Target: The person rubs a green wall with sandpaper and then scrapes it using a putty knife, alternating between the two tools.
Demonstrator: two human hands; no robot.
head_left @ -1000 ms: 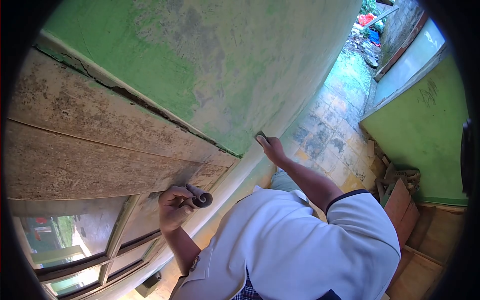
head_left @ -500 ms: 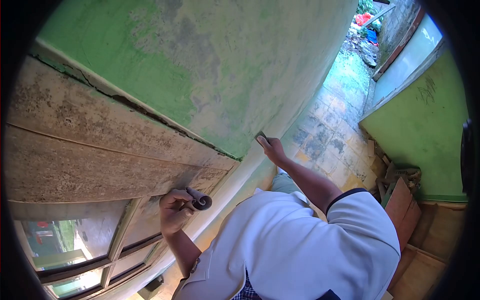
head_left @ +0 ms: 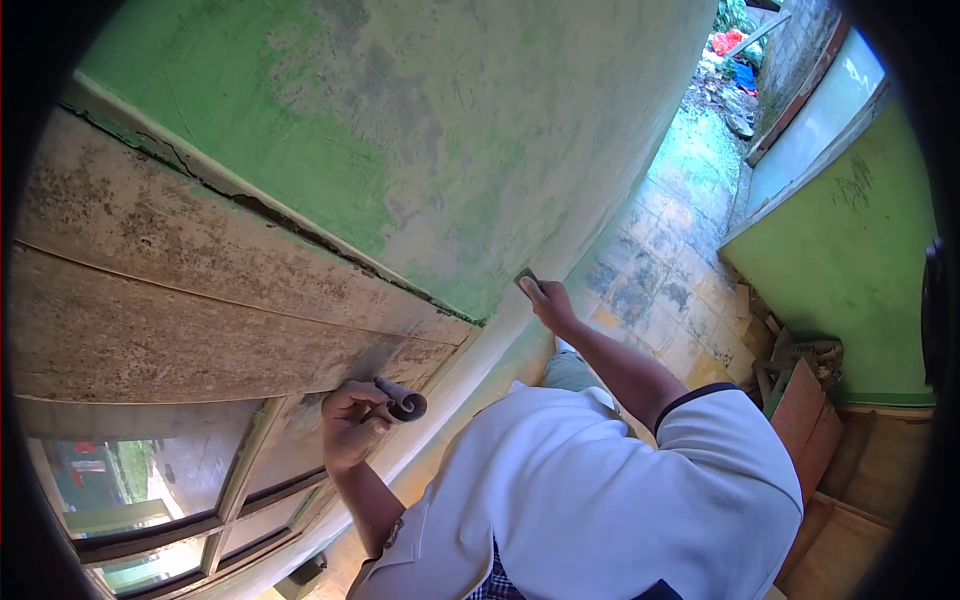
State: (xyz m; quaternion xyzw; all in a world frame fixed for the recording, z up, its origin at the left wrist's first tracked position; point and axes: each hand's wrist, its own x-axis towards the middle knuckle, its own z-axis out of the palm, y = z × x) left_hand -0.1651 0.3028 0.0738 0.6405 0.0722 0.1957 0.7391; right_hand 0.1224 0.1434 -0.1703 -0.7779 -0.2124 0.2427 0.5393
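My left hand [head_left: 348, 428] is closed around a roll of dark brown sandpaper [head_left: 406, 404], its curled end facing right. It is beside the wooden frame, below the stained board. My right hand [head_left: 552, 305], arm stretched forward, pinches a small dark piece of sandpaper [head_left: 525, 277] against the wall [head_left: 470, 180], close to its lower right edge. Green paint there is worn, with pale and grey patches. Whether the paper lies fully flat on the wall cannot be made out.
A stained wooden board [head_left: 180, 320] and a glazed window frame [head_left: 225, 515] line the left. Worn floor tiles [head_left: 670, 270] run toward a bright passage. At right, scrap wood [head_left: 800, 365] lies by a green panel [head_left: 840, 270] and a wooden cabinet [head_left: 850, 500].
My right hand with the sandpaper has shifted very slightly along the wall, downward and right. The left hand holds the roll in almost the same place.
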